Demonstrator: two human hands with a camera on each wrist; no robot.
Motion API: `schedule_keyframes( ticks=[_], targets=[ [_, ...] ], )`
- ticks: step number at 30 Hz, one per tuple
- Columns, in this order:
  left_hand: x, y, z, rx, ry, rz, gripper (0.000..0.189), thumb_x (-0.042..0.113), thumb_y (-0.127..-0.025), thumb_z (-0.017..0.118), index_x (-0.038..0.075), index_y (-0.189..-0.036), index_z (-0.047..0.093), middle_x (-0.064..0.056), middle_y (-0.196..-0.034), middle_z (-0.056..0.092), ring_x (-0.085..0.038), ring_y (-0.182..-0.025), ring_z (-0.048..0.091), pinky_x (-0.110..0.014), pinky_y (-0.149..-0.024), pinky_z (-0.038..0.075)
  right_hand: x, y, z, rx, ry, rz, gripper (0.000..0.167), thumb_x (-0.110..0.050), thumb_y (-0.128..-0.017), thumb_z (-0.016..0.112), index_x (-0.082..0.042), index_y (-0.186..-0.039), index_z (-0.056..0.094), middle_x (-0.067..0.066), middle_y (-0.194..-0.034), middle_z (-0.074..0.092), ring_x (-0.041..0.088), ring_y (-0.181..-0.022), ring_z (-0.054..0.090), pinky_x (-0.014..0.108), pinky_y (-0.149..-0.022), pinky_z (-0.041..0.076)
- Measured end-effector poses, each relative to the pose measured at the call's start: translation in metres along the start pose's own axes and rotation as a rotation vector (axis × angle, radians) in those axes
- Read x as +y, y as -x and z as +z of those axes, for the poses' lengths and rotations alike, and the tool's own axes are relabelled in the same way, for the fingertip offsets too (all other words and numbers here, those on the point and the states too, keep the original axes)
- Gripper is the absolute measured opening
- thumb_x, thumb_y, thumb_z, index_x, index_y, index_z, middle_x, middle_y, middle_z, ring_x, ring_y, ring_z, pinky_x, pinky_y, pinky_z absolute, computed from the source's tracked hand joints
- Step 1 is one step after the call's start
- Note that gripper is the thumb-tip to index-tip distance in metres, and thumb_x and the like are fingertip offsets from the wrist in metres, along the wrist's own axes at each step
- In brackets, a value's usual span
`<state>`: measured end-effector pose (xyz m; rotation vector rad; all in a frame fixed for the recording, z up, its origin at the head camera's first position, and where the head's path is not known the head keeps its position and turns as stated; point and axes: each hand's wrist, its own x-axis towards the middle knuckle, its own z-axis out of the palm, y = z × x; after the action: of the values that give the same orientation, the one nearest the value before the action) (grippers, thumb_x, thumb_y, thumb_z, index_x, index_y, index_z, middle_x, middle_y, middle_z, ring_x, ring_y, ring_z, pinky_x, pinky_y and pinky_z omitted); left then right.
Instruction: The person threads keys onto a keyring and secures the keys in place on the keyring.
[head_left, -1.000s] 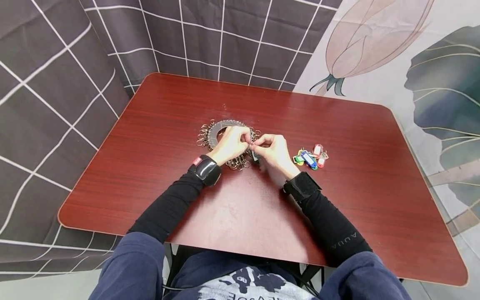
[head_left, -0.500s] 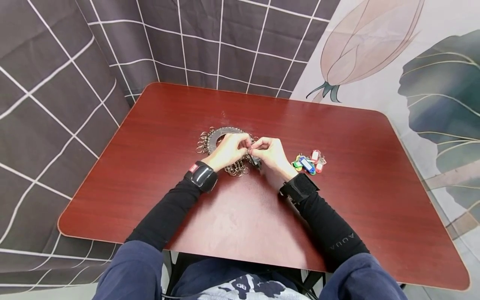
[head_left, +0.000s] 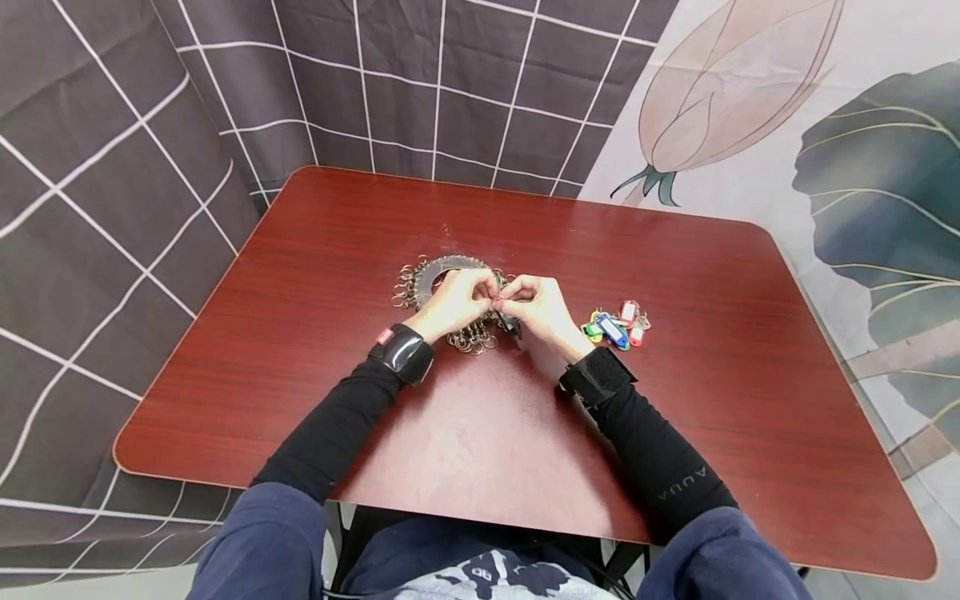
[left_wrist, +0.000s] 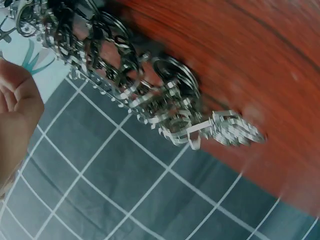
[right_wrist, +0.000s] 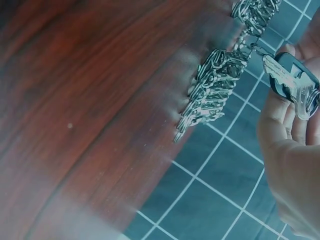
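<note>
Barely shifting since the last frame, the right hand is gripping the key beside the hoop; left-hand fingers are curling, their hold hidden. Light, stiff, it's probably favouring a fob grip.

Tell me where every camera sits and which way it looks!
Head: on the person's head, facing forward and down at the table; the left hand, right hand and black sleeves show.
Left wrist: worn there, facing the metal rings; part of the left hand shows at the left edge.
Right wrist: worn there, facing the metal rings and a key; the right hand shows at the right edge.
Shared: both wrist views show metal rings, table and gridded curtain.
</note>
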<state>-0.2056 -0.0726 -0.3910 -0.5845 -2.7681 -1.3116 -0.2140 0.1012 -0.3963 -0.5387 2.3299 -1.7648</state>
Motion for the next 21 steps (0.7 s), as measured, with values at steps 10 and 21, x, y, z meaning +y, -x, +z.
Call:
schedule_keyframes(
  ticks=[10,21],
  targets=[
    [-0.0015,-0.0002,0.0024,0.024,-0.019,0.053,0.017,-0.006,-0.077,0.057,0.006,-0.086,0.064,-0.008,-0.079,0.071,-0.018,-0.073,0.065,-0.026,-0.07,0.05,0.0012,0.0008,-0.0011,-0.002,-0.045,-0.019,0.015,0.007,-0.08,0.065,0.016,-0.092,0.064,-0.001,-0.072,0.071,-0.003,-0.066,0.062,0.014,-0.063,0.048],
    [0.0039,0.0005,0.0014,0.015,-0.043,0.071,0.015,-0.006,-0.078,0.06,0.005,-0.088,0.063,-0.01,-0.083,0.069,-0.02,-0.076,0.064,-0.027,-0.072,0.052,0.0027,-0.0011,-0.0023,0.005,-0.014,0.028,0.017,0.003,-0.082,0.066,0.014,-0.096,0.065,-0.014,-0.069,0.065,-0.004,-0.066,0.061,0.013,-0.063,0.047]
  ],
)
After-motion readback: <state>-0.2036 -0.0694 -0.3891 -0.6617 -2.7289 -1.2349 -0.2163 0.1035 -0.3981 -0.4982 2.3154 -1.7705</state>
